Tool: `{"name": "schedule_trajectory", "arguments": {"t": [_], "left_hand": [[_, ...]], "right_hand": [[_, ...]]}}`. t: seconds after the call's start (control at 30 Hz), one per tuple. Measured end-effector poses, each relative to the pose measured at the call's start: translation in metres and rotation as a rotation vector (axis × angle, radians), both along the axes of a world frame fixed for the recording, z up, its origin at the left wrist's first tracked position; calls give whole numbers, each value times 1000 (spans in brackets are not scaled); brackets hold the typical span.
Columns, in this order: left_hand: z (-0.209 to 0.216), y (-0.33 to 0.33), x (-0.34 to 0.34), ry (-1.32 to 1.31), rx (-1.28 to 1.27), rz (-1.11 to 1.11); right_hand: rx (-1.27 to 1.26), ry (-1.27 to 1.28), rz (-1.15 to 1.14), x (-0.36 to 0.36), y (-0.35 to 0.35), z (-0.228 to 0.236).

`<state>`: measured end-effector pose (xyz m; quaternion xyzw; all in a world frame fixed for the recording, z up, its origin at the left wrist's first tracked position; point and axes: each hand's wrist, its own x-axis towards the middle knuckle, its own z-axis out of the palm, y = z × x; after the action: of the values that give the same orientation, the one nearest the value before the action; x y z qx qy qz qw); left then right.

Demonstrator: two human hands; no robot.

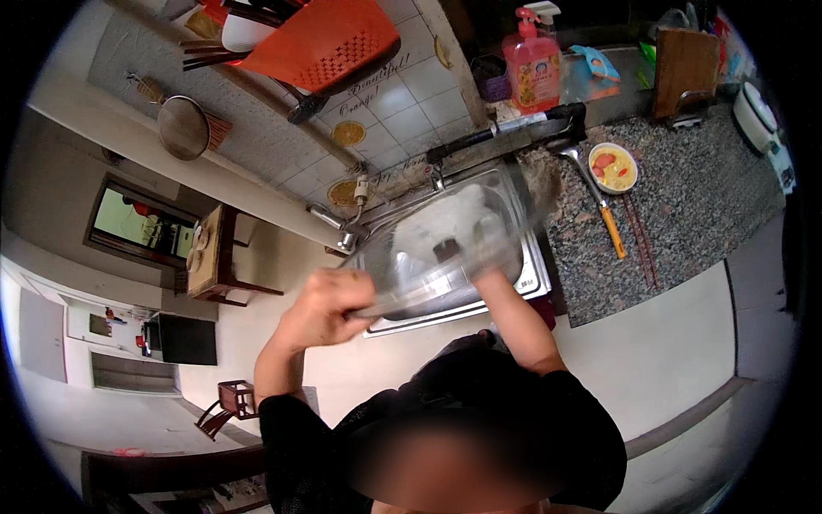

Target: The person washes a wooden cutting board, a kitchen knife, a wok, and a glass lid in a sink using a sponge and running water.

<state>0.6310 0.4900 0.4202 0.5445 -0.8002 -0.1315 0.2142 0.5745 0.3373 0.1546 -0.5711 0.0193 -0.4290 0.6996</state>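
Note:
My left hand (327, 301) is closed on the near-left rim of a clear glass pot lid (418, 293) with a dark knob, held tilted over a steel sink (537, 267). Motion blurs the lid's edge. My right forearm reaches over the sink's near edge, and my right hand (490, 281) is at the lid's right side. Its fingers are hidden behind the lid and smeared, so its grip does not show. Something white shows through the glass; I cannot make out what it is.
Right of the sink, a granite counter (685, 214) bears a bowl of yellow food (613, 169), an orange-handled utensil (611, 230) and chopsticks (642, 244). Behind stand a pink pump bottle (533, 73) and a wooden board (687, 73). An orange basket (330, 43) hangs above the tap (349, 230).

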Motion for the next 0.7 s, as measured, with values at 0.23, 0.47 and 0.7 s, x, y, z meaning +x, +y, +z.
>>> {"name": "schedule_trajectory", "arguments": {"t": [0.23,0.47,0.7], "left_hand": [[-38,23,-3,-411,70,-101],[-63,13,-4,234,-144,439],[-143,20,-11,1689,573,318]], "right_hand": [[326,9,-42,-107,-14,72],[1155,13,234,-170,-33,-7],[985,143,23,-222,-50,12]]}}
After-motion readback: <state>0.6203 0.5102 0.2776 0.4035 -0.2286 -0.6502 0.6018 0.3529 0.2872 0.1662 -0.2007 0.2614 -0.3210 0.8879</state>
